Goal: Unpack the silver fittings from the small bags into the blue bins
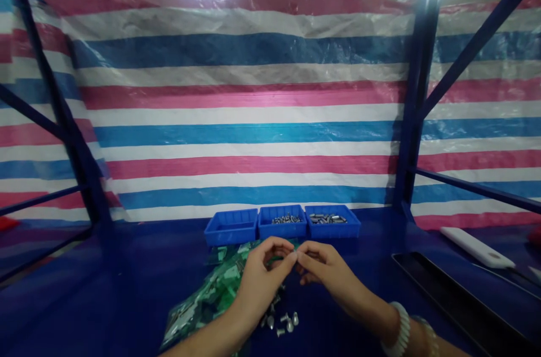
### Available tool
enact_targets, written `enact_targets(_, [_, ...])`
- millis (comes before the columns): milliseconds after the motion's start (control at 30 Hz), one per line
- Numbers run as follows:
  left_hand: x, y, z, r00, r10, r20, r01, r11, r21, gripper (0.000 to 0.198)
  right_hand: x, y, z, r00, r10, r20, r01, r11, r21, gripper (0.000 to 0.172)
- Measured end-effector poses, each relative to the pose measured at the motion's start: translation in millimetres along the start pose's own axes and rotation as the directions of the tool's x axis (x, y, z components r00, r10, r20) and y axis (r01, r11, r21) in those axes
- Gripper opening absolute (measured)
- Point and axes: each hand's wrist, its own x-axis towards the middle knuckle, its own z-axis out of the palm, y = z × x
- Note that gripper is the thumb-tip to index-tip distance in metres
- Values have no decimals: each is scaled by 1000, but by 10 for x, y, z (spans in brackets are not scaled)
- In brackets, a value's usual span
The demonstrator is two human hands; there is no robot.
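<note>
Above the flat blue worktop [127,295], my bare left hand [259,268] and bare right hand [325,264] pinch something tiny [295,251] I can't make out; I should grip gently.

The view is aimed forward and down from the head, with left hand [264,270] and right hand [325,267] close at six o'clock, striped sheeting [249,98] farther at twelve.

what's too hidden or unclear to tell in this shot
All in the head view:
- Tiny item between left hand and right hand: mostly hidden by fingers, too small to identify.
- Metal pieces in the middle bin: too small for detail.
- Green plastic packaging: partly behind left forearm; contents blurred.
- Black tray: near end cut off by the frame edge.
</note>
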Motion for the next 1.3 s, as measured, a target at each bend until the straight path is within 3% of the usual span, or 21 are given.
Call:
enact_targets(67, [88,0,-7,996,82,20,-83,993,83,12,7,22,32,998,36,47,-39,995,86,36])
enact_targets(133, [282,5,-15,984,177,18,-178,972,154,9,16,33,46,999,14,51,-17,999,43,32])
enact_targets(233, [715,4,-40,960,281,-13,-271,936,225,10,6,21,24,998,-54,45,63,975,-214,21])
enact_targets(333, [1059,-51,-93,959,281,-30,-264,927,266,20,-49,-22,-23,979,-59,196,146,874,-464,18])
enact_targets(400, [1114,-113,-145,962,269,-42,-246,927,284,25,-95,-48,-47,953,-55,296,220,802,-556,26])
enact_targets(467, [1031,-171,-206,965,258,-43,-235,928,291,25,-129,-51,-54,934,-65,352,278,752,-598,29])
enact_targets(567, [792,-217,-295,970,242,-23,-225,932,285,21,-140,-12,-35,926,-56,374,297,721,-626,15])
enact_targets(700, [514,-209,-339,978,210,4,-204,946,253,19,-99,6,-4,952,-96,290,267,723,-637,14])
enact_targets(900, [178,-153,-170,989,115,97,-128,982,142,16,-43,-181,-42,953,-283,105,293,779,-554,17])
enact_targets(1000, [58,-139,-77,986,71,150,-89,989,116,20,-54,-236,-62,940,-331,82,321,778,-540,15])
enact_targets(1167, [-10,-135,-4,987,9,163,-15,999,36,15,-96,-240,-48,903,-421,87,383,697,-606,8])
enact_targets(1300, [-51,-116,26,993,3,122,-8,999,45,10,-113,-248,-19,904,-424,56,361,689,-629,3])
